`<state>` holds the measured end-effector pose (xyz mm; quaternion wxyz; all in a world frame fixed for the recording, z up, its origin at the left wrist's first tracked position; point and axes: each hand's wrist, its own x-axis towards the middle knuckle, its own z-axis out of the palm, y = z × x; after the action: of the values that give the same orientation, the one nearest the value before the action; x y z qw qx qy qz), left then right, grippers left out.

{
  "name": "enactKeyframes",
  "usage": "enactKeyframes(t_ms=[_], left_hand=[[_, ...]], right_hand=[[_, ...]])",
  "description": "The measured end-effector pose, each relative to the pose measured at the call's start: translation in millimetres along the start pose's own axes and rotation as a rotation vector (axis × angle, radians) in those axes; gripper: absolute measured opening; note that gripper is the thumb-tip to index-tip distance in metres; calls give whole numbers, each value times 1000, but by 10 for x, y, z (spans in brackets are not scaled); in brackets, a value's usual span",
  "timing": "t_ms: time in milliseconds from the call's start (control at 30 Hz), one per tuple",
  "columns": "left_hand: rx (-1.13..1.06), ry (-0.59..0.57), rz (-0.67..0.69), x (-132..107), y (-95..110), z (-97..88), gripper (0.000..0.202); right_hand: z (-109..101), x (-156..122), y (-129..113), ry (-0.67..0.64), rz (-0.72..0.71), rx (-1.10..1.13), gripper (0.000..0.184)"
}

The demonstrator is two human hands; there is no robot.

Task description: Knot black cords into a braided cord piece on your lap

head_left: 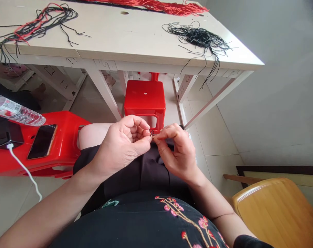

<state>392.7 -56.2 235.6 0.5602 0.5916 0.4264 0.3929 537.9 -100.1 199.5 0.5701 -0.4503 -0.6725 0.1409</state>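
small dark cord end (152,133) pinched above lap, held close for fine work; left hand (121,151) curled, right hand (175,152) half closed, fingertips gripping it; black cord bundle (201,38) within reach on far table (135,51).

- At the center, the small dark item (152,133) between the left hand (121,150) and right hand (175,151) is too small to tell, and the fingertips hide most of it.
- At 12 o'clock, the red cord bundle (151,6) runs off the top edge.
- At 12 o'clock, the hands partly hide the base of the red stool (144,100).
- At 10 o'clock, the black-and-red cords (40,26) run off the left edge.
- At 9 o'clock, the left edge cuts off the plastic water bottle (14,111) and black box (6,134).
- At 4 o'clock, the right and bottom edges cut off the wooden chair seat (275,210).
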Motion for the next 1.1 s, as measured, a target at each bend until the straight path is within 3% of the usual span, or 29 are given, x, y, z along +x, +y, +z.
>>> enactKeyframes(t_ms=[100,233,333,433,700,1100], left_hand=[[18,25,19,-5,4,2,23],[88,3,70,-15,17,5,26],[127,-6,93,-31,43,-9,25],[122,-31,105,-51,51,-49,22],[96,-51,65,-68,3,-109,28],[142,66,135,-89,73,0,33]], right_hand=[[-14,2,40,-31,28,55,16],[-26,31,93,-174,88,217,36],[-32,51,110,-237,111,241,25],[-30,54,100,-198,161,233,7],[12,39,71,-120,318,403,7],[21,20,49,-131,229,281,6]])
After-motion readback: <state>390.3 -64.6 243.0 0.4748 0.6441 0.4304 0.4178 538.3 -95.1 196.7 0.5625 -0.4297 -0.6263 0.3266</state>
